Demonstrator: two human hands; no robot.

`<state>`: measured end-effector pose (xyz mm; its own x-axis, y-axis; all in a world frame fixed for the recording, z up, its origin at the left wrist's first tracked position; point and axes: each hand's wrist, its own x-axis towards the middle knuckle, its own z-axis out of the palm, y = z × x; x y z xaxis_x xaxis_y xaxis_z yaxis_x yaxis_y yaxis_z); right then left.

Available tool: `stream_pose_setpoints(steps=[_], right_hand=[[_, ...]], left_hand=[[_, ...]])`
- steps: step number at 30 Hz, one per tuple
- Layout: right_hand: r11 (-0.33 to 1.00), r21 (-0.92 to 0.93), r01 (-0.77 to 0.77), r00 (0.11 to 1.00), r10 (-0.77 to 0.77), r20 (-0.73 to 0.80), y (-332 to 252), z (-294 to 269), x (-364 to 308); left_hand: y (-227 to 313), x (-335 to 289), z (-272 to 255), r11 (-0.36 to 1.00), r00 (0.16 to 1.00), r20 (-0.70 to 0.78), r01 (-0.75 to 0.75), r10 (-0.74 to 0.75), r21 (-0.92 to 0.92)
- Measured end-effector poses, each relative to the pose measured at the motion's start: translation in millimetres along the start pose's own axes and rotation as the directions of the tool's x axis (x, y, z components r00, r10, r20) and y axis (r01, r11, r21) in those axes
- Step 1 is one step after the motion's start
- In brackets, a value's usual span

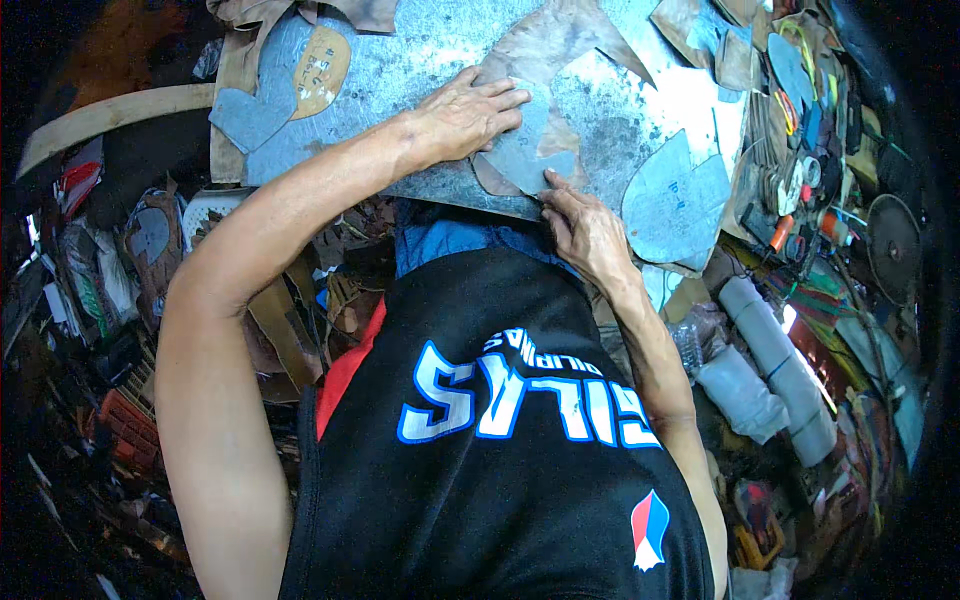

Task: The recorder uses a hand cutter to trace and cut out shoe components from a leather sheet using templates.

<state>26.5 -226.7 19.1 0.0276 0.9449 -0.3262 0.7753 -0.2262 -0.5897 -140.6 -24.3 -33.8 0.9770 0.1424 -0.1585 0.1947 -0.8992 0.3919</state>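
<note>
My left hand (pixel 475 112) lies with its fingers stretched flat on a grey sheet pattern piece (pixel 535 140) near the front of a metal-topped table. Under the pattern is a brownish leather piece (pixel 555 45), which spreads toward the far side and shows along the pattern's edges. At the pattern's near right edge, my right hand (pixel 592 235) has its fingers closed together, with the fingertips at the lower tip of the pattern. Whatever those fingers hold, if anything, is too small or hidden to make out.
Another grey pattern (pixel 675 205) rests right of my right hand. A tan oval pattern (pixel 322 72) and a blue-grey one (pixel 252 118) lie at the left. Leather scraps (pixel 690 30) fill the far right corner. Tools, orange-capped items and a round disc (pixel 893 248) crowd the right side.
</note>
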Motion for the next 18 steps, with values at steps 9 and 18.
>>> stream_pose_setpoints(steps=[9,18], right_hand=[[0.997,-0.064,0.054,0.987,-0.043,0.155,10,-17,8],[0.959,-0.134,0.25,0.94,-0.207,0.27,28,-37,26]], left_hand=[[5,1,5,0.998,0.999,-0.031,0.024,-0.022,0.054],[23,6,-5,0.989,0.991,0.042,0.124,-0.128,0.084]])
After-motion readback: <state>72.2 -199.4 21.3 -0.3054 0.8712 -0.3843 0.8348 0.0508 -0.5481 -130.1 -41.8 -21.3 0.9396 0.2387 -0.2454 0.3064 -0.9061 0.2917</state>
